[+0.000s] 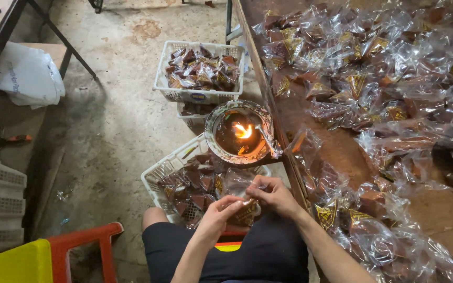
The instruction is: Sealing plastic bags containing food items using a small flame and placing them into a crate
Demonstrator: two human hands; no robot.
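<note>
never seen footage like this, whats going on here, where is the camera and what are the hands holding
There is one picture, taken by a camera worn on a person's head, looking down at their lap and two bare hands. The left hand and right hand together pinch a small clear packet with a brown piece inside. Ahead of them a bowl holds a small flame. Under it, white baskets on the floor hold more brown packets. To the right, a long table is covered with a heap of the same packets. A red stool stands lower left.
</note>
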